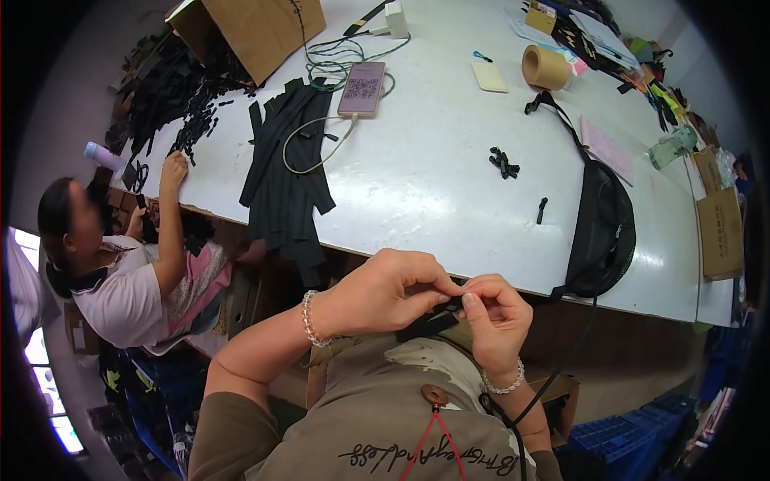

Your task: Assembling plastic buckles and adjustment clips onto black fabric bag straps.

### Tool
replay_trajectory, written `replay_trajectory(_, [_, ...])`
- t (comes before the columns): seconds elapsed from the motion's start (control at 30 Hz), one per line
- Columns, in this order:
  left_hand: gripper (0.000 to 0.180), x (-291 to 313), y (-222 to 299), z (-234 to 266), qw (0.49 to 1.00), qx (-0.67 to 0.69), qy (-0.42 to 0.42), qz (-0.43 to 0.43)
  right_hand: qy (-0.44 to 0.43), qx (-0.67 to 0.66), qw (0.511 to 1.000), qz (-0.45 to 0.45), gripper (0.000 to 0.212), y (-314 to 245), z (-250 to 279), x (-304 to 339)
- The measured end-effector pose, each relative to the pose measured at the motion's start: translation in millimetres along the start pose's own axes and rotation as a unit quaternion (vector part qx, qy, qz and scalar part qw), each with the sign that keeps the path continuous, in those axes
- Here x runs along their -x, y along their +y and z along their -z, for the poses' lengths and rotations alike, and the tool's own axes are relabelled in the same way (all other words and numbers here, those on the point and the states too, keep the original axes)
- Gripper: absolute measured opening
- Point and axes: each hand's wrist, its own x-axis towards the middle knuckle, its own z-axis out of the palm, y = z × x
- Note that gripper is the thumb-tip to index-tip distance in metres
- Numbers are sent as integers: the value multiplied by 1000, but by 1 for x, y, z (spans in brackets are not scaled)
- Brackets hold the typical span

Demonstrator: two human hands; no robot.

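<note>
Close to my body, at the table's front edge, my left hand (pixel 389 290) and my right hand (pixel 499 317) meet fingertip to fingertip. Both are closed in a pinch on a black fabric strip (pixel 433 325), whose end hangs below my fingers toward my lap. Whatever small part sits right between the fingertips is mostly hidden. Beyond my right hand, one small black zipper pull (pixel 542 211) lies on the white table (pixel 401 204), with a little heap of similar pulls (pixel 504 163) farther back. A black waist bag (pixel 603 228) rests to the right.
Long black strips (pixel 289 160) overhang the front edge at left. A phone (pixel 362 90) with cables lies behind, near a paper bag (pixel 265 36). Tape roll (pixel 545 67), pink pad (pixel 605 148) and bottle (pixel 672 148) stand right. A co-worker (pixel 132 272) sits at left, handling black pieces.
</note>
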Motion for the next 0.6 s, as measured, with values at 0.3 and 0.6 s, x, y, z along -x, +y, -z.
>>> replay_trajectory(0.3, [13,-6,4,13,986,104,-18,129,-100,-115,975,-163,12,2,10,-11])
replay_trajectory(0.6, [18,-24,44,31,954,283,37,96,-149,-223,952,-149,16,-18,14,-31])
